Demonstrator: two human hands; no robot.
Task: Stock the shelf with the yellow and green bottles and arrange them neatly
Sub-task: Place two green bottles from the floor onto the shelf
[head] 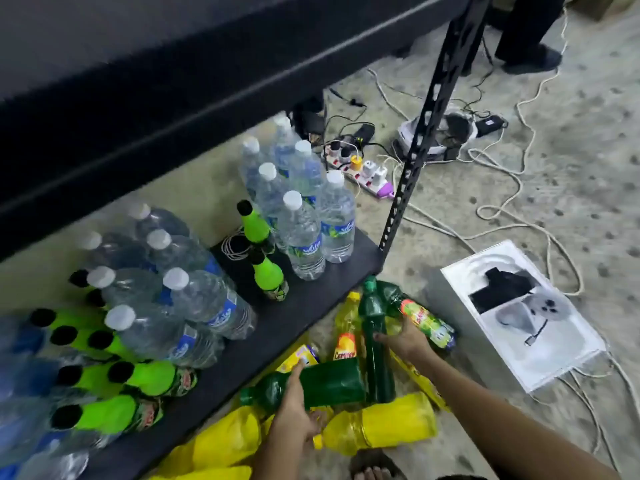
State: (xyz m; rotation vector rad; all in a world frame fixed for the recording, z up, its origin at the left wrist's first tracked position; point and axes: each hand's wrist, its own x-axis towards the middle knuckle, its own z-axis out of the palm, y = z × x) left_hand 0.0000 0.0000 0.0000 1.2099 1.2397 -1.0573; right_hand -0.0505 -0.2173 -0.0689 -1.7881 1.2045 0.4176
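Yellow bottles (377,427) lie on the floor; a lying dark green bottle (311,382) is gripped by the left hand (294,410), an upright dark green bottle (375,341) by the right hand (405,341), beside the shelf's (277,327) front edge.

Dim, flat indoor light with a greenish cast; its source does not show. The upper shelf (173,64) is nearly black and throws deep shadow over the back of the lower shelf (311,282). Wide-angle bending curves the shelf edges. Bottles at the left edge smear, probably from motion blur. The white box (519,313) looks washed out.
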